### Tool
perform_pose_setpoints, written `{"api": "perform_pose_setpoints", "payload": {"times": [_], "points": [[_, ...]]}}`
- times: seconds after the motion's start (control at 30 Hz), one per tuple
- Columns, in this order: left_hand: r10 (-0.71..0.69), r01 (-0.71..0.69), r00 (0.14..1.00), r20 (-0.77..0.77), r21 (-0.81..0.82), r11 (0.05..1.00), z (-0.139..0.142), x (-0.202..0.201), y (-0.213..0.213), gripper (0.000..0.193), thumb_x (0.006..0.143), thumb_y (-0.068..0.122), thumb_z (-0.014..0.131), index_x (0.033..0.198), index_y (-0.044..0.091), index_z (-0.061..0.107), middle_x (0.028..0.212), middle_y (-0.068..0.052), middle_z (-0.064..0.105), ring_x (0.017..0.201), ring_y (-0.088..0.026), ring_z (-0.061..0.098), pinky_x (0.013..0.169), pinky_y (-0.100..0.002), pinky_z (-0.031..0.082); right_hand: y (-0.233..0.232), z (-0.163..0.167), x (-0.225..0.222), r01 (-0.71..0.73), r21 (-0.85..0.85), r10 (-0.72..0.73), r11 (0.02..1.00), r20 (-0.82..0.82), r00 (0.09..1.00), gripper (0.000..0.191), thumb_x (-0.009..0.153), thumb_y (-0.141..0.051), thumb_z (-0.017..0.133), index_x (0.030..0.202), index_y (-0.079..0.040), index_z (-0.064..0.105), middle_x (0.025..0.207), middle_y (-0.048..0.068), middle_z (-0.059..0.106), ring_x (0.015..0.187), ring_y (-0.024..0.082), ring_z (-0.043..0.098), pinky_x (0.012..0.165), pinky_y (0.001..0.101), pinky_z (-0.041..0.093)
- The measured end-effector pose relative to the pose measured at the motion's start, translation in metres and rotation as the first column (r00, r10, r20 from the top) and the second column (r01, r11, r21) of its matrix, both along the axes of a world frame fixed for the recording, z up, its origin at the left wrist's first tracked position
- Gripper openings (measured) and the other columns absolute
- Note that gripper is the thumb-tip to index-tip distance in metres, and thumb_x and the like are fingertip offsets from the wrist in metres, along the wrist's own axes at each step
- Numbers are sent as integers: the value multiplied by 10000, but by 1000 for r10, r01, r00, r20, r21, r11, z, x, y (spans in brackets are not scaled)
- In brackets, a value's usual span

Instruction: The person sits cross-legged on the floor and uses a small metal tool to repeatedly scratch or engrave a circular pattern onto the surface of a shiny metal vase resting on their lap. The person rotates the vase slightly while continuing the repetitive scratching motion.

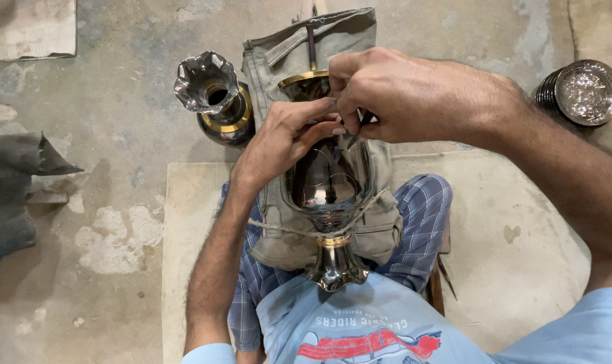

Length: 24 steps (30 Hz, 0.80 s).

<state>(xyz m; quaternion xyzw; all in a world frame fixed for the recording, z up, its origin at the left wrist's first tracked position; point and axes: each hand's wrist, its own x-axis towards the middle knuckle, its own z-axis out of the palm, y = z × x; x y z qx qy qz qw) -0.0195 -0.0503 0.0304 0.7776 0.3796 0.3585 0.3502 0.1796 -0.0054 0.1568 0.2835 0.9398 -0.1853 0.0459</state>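
Vase (pixel 327 182): dark polished metal w/ gold bands, lying on its side across the person's lap. Long axis runs straight away from the body: fluted foot (pixel 335 268) nearest the chest, gold-rimmed mouth end farthest, under the hands. It rests on a folded grey-green cloth pad (pixel 279 61) and is tied down by a thin rope (pixel 279 227) crossing the neck just above the foot.

Right hand (pixel 400 94): grip closed around a thin dark pointed tool (pixel 357 135), pinched between thumb and fingers, tip angled down toward the upper part of the vase body. Whether the tip touches metal cannot be told. This hand sits over the far end, slightly right of the axis.

Left hand (pixel 285 138): fingers curled and pressed against the vase's upper left side, touching the right hand's fingertips beside the tool. It holds no separate item; it bears on the vase only. Both hands are about equally near the work point; the left arm comes in from the near-left.

Surroundings: a second vase (pixel 215 98) w/ ruffled mouth stands upright just left of the pad. A stack of shiny embossed plates (pixel 585 91) sits well apart at far right. Concrete floor (pixel 117 135), pale mat (pixel 508 236) under the person.
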Motion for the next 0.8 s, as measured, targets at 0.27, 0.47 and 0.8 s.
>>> {"api": "perform_pose_setpoints", "payload": {"times": [0.27, 0.47, 0.8], "points": [[10, -10, 1000, -1, 52, 999, 1, -1, 1, 351, 996, 168, 736, 1328, 75, 671, 1098, -116, 790, 947, -200, 795, 804, -340, 635, -8, 43, 12, -129, 271, 187, 954, -200, 962, 238, 836, -230, 811, 1027, -91, 784, 1188, 119, 668, 1066, 266, 678, 876, 425, 577], [13, -13, 1000, 11, 23, 1000, 3, 1, 0, 350, 981, 171, 745, 1304, 58, 673, 1085, -124, 793, 960, -209, 792, 810, -347, 626, -13, 77, 30, -179, 410, 321, 894, -310, 895, 259, 869, -163, 816, 1085, -37, 747, 1115, 130, 690, 984, 265, 669, 796, 398, 548], [16, -15, 1000, 21, -26, 1000, 2, 2, 1, 323, 990, 161, 726, 1293, 61, 674, 1039, -102, 799, 908, -171, 796, 780, -335, 634, -16, 85, 29, -121, 375, 247, 919, -309, 918, 287, 874, -140, 816, 1114, -5, 734, 1097, 145, 672, 958, 269, 663, 770, 395, 547]]}}
